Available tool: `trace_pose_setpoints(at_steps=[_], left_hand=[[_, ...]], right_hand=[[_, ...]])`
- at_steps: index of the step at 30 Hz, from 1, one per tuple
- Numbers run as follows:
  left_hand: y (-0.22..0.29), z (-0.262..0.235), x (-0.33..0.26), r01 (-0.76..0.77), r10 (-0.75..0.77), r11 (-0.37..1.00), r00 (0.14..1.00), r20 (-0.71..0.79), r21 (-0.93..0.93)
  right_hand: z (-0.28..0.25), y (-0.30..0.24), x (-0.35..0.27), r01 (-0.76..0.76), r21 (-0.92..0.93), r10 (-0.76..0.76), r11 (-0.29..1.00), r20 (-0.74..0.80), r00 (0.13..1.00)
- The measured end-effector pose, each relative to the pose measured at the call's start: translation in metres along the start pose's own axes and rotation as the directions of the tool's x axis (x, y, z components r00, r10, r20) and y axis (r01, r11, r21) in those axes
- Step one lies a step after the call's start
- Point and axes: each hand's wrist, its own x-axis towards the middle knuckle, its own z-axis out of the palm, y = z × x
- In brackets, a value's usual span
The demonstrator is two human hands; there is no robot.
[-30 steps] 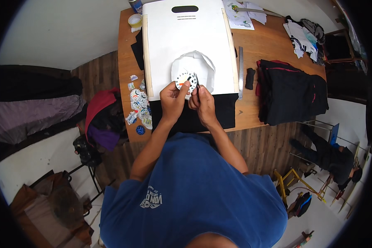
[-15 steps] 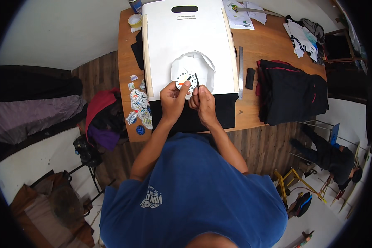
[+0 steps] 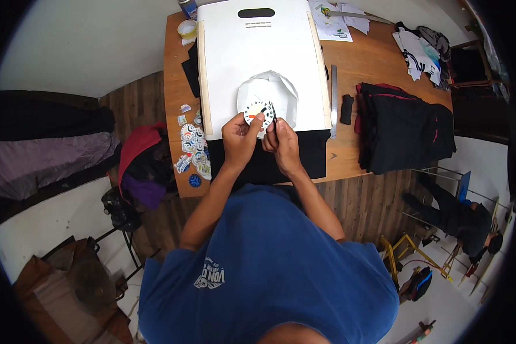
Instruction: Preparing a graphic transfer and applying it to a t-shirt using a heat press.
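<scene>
Overall, one wooden desk [image 3: 358, 57] carries the work, and one other person [image 3: 467, 221] is to the right, well apart from it. One white board [image 3: 258, 49] with one dark slot near its far end lies on the desk. To its right sits one pile of dark folded garments [image 3: 407, 129]; one folded black cloth [image 3: 307, 155] shows beneath the board's near edge. One shallow white paper holder [image 3: 289, 97] rests on the near part of the board.

Next in size come two hands, then one metal ruler [image 3: 333, 103] just right of the board, one small black bundle [image 3: 347, 109] beside the ruler, and, at the far left corner, one blue can [image 3: 188, 8] and one yellow-sided tub [image 3: 187, 28]. Left of the board lie printed cut-outs [image 3: 192, 137], overlapping too much to count, with one blue disc [image 3: 195, 180] at their near end.

The left hand [image 3: 239, 140] grips one round white patch [image 3: 254, 106], its thumb across the patch's face; the patch lies just beyond that hand, over the paper holder. The right hand [image 3: 284, 143] is closed around one slim dark tool [image 3: 273, 109], whose tip stands at the patch's right edge; contact is too small to tell.
</scene>
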Motion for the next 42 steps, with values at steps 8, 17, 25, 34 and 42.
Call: trace_pose_setpoints(at_steps=[8,17,25,34,42], left_hand=[[-0.002,-0.003,-0.001,0.0,0.0,0.998,1.0,-0.002,0.059],[-0.002,-0.004,0.003,0.01,-0.017,0.998,0.994,0.111,0.065],[-0.006,0.002,0.002,-0.029,0.027,0.999,0.997,0.07,0.032],[-0.009,0.0,0.006,-0.063,0.061,0.995,0.998,0.022,0.082],[-0.014,-0.014,0.0,-0.051,0.039,0.982,0.997,0.069,0.181]], right_hand=[[0.001,-0.001,0.0,0.016,-0.03,-0.017,0.999,-0.018,1.0],[0.007,-0.01,0.003,-0.011,-0.085,-0.001,0.996,-0.145,0.989],[0.012,-0.005,0.001,0.066,-0.022,-0.069,0.998,-0.191,0.979],[0.005,-0.004,-0.001,0.047,0.134,-0.042,0.99,-0.037,0.998],[0.001,-0.001,-0.005,0.02,0.025,-0.021,0.999,0.003,1.0]])
